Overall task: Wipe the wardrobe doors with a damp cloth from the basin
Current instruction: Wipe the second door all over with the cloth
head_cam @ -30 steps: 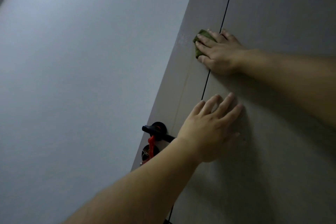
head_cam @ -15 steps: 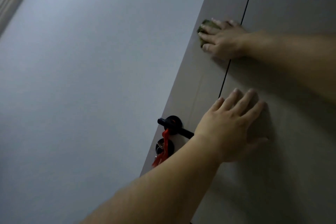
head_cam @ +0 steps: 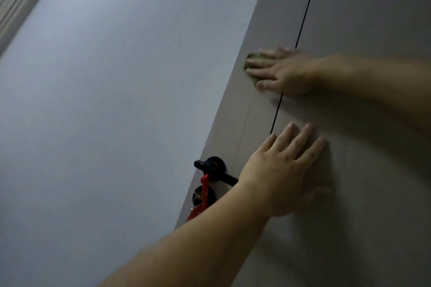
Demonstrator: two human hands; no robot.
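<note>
1. Right fingers (head_cam: 258,72) lie straight and slightly spread, flat on the small crumpled olive-green cloth (head_cam: 250,59). They are not curled round it. We read this as pressing, to keep the damp face in full contact with the door.
2. The right hand (head_cam: 286,72) reaches in from the right, fingertips pointing left, and straddles the thin dark vertical seam (head_cam: 305,14).
3. The cloth sits on the narrow panel left of the seam, pinned against the flat matte grey-brown wardrobe doors (head_cam: 373,18), with only its left edge peeking past the fingertips.
4. The visible strip of cloth runs roughly up and down the door, parallel to the seam. The rest is under the palm, so we cannot tell its true long axis.
5. Left fingers (head_cam: 300,140) are straight and fanned, holding nothing.
6. The left hand (head_cam: 279,170) rests flat on the door below the right hand, just right of the seam, fingertips pointing up. It is likely a brace to steady the body and the door.
7. A black lever handle (head_cam: 211,166) with a red tassel (head_cam: 204,191) sits just left of the left wrist.
8. A pale blue-grey wall (head_cam: 116,100) fills the left side.
</note>
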